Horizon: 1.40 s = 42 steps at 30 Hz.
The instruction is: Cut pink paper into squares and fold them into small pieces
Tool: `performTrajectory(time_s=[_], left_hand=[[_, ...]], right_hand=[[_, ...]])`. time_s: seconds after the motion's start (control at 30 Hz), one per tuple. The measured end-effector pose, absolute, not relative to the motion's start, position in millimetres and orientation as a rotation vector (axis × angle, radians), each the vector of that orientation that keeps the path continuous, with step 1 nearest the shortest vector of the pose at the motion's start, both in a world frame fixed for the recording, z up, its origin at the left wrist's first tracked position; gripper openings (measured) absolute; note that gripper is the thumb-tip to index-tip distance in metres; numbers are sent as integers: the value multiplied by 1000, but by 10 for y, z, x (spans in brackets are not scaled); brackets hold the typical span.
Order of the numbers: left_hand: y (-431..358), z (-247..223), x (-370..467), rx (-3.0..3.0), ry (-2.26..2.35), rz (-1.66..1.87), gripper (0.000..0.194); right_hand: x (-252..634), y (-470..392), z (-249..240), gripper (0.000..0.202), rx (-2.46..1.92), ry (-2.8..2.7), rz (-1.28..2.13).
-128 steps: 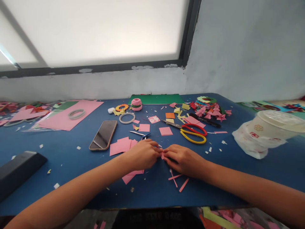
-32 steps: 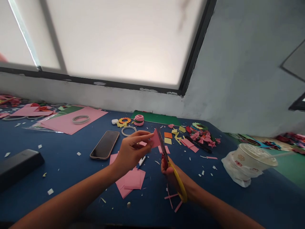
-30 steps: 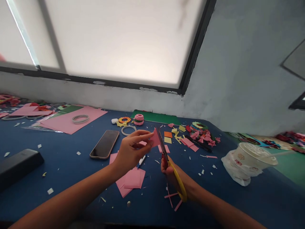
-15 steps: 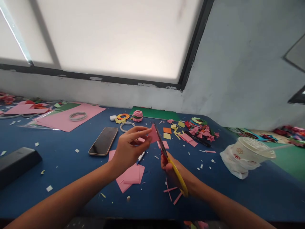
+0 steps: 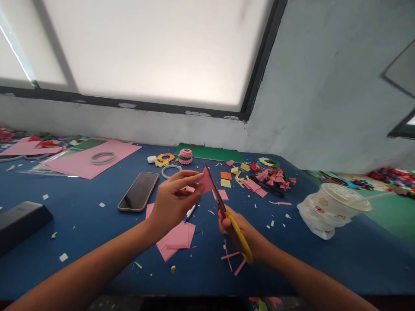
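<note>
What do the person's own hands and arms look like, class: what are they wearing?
The left hand and right hand are gloveless. No sleeve shows on the left forearm or right forearm, and no watch or bracelet is visible.

From here the pink paper (image 5: 207, 182) looks matt beside the scissors (image 5: 221, 203), metal-bladed with a smooth, plastic-looking yellow handle (image 5: 241, 242). The phone screen (image 5: 138, 191) is glossy and glassy, the counter (image 5: 84, 229) smooth and dull.

Phone (image 5: 138, 191) flat on blue table (image 5: 87, 220); lidded cup (image 5: 332, 201) in white bag (image 5: 313, 216); window (image 5: 162, 52) behind.
</note>
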<state>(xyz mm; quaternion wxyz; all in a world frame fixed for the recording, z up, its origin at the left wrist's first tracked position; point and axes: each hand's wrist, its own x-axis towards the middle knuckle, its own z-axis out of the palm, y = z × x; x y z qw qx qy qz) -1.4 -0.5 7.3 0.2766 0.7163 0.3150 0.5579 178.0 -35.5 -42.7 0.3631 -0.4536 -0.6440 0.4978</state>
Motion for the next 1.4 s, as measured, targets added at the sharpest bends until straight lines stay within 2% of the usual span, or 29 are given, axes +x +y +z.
performTrajectory(time_s=[0.33,0.73,0.97,1.4], left_hand=[[-6,81,-17,1914,834,1508,24],[-1,82,-6,1879,807,1538,24],[17,64,-9,1858,660,1585,17],[8,68,-25,1872,677,1536,20]], right_hand=[[1757,-360,-352,36,-1160,-1526,1429],[1879,-285,-616,63,-1158,-1681,1233],[1856,-331,-528,61,-1208,-1840,1109],[1891,-284,-608,61,-1203,-1924,1034]])
